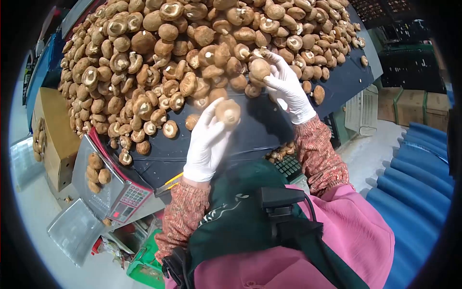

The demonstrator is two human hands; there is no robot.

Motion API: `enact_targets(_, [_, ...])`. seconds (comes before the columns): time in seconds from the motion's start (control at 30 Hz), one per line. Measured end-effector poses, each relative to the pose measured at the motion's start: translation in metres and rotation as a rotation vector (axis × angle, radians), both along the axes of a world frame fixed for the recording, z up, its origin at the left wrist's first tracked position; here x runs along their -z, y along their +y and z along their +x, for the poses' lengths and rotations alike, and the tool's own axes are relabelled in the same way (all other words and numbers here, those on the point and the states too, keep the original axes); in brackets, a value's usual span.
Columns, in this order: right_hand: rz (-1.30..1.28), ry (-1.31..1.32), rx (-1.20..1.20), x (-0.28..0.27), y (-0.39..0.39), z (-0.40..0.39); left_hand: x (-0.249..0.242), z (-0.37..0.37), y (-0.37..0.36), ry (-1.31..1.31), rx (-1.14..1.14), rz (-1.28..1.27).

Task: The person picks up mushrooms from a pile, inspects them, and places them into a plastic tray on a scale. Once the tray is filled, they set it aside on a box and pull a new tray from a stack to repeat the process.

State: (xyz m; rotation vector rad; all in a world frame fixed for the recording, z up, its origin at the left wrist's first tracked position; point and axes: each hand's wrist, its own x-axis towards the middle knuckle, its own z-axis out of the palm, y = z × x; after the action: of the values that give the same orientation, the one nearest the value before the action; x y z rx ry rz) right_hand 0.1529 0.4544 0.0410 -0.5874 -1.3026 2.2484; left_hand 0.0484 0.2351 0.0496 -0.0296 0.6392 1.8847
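Fingers of the left hand (208, 139) and right hand (288, 84) each curl closed around a mushroom (227, 112).

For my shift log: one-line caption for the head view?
Gloved left hand and right hand each hold a mushroom beside a large mushroom pile on a dark table.

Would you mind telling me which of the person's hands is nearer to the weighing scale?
Left. The left hand, holding a mushroom, is just right of the weighing scale; the right hand is farther off, at the mushroom pile.
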Motion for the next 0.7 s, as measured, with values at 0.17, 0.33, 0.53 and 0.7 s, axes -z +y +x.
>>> enact_targets(0.17, [-0.454,0.250,-0.050,-0.002,-0.022,0.007,-0.006,-0.001,0.002,-0.027,0.048,0.033])
enact_targets(0.33, [-0.462,0.239,-0.117,0.000,-0.035,0.016,-0.008,-0.001,-0.003,-0.135,0.054,0.072])
enact_targets(0.53, [0.082,-0.078,-0.052,-0.024,-0.058,0.020,-0.008,-0.002,-0.013,-0.092,0.113,0.046])
enact_targets(0.7, [0.644,-0.362,-0.266,-0.041,-0.082,0.042,0.008,0.007,-0.034,0.081,0.366,-0.145])
